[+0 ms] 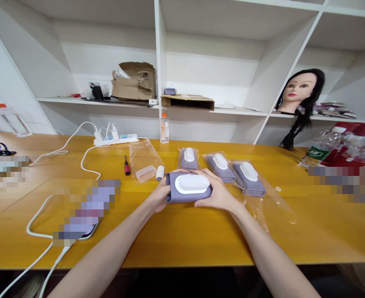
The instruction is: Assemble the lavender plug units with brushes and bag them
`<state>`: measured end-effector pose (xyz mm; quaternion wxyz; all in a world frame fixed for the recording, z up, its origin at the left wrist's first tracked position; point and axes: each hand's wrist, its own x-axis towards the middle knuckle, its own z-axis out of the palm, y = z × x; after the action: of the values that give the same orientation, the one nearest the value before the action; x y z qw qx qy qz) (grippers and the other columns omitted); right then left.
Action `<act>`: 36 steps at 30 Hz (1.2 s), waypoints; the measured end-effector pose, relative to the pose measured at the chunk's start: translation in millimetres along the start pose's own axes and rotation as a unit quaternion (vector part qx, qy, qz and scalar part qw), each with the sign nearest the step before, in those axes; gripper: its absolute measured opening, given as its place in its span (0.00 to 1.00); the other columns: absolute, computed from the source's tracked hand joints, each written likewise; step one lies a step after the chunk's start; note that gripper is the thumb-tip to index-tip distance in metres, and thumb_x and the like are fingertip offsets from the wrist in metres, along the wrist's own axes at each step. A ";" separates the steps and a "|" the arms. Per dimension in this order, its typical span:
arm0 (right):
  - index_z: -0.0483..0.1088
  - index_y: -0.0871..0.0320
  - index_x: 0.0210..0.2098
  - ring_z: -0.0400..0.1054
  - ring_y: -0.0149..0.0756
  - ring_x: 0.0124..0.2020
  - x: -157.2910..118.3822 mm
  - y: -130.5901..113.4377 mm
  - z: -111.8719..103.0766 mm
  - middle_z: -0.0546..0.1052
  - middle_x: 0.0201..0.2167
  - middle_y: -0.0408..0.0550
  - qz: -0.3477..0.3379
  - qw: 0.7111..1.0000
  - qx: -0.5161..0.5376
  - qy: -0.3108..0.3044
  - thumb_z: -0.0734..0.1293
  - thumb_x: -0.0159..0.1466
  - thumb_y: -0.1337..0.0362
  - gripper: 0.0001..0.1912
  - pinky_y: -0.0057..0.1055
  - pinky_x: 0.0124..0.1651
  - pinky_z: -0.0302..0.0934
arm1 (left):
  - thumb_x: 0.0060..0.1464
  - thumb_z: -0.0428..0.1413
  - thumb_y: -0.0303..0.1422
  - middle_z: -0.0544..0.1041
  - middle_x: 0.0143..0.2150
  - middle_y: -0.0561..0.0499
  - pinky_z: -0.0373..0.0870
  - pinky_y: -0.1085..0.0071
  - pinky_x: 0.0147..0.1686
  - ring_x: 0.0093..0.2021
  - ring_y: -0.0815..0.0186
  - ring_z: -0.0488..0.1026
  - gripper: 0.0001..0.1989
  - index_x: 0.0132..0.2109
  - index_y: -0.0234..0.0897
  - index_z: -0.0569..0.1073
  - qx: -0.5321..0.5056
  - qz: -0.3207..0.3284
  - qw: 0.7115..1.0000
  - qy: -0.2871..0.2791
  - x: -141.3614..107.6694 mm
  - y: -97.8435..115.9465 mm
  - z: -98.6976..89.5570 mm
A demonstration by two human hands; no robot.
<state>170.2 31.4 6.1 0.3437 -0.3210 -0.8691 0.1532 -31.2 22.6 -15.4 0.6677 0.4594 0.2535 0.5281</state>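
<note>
A folded purple-grey fabric bundle (pixel 187 198) with a white oval, bristled piece (pixel 192 183) on top is held above the table. My left hand (pixel 161 193) grips its left end, and my right hand (pixel 216 191) wraps round its right end. Behind it lie similar bundles in clear bags: one (pixel 188 158) straight behind, a second (pixel 221 165) to the right and a third (pixel 249 177) farther right. Left of my hands are a small white cylinder (pixel 160 173) and a translucent oval cap (pixel 146 174) beside a clear plastic bag (pixel 145 151).
A red-handled screwdriver (pixel 127 165), a power strip (pixel 120 139) and a charging phone with a blurred screen (pixel 91 211) are on the left. A clear bottle (pixel 164 129) stands by the shelf. At right are a green-labelled bottle (pixel 320 149) and a mannequin head (pixel 298 91).
</note>
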 end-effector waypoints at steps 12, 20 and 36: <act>0.60 0.53 0.56 0.61 0.47 0.52 -2.2 3.8 1.8 0.67 0.50 0.51 0.008 1.000 0.008 0.001 0.75 0.41 0.52 0.45 0.42 0.54 0.54 | 0.42 0.59 0.28 0.75 0.48 0.48 0.68 0.68 0.45 0.48 0.59 0.71 0.17 0.43 0.39 0.73 -0.025 -0.039 0.999 0.008 -1.1 2.2 7.3; 0.61 0.53 0.56 0.62 0.47 0.50 -1.1 2.3 0.9 0.68 0.49 0.50 0.008 1.000 0.013 -0.005 0.75 0.41 0.52 0.45 0.42 0.54 0.54 | 0.45 0.58 0.30 0.75 0.49 0.47 0.67 0.67 0.46 0.48 0.59 0.71 0.16 0.45 0.38 0.73 -0.044 -0.046 0.998 0.025 -0.5 -4.5 6.8; 0.52 0.50 0.60 0.55 0.50 0.55 0.2 -4.9 6.0 0.62 0.53 0.51 0.053 0.997 -0.054 -0.028 0.76 0.39 0.56 0.52 0.47 0.57 0.50 | 0.42 0.55 0.28 0.76 0.47 0.46 0.65 0.65 0.48 0.48 0.57 0.71 0.17 0.43 0.35 0.73 -0.069 -0.027 0.997 -0.007 6.5 -3.5 -13.2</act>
<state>163.7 27.6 4.3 0.2928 -0.3802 -0.8672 0.1330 -38.4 33.3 -23.4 0.7138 0.4088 0.2238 0.5228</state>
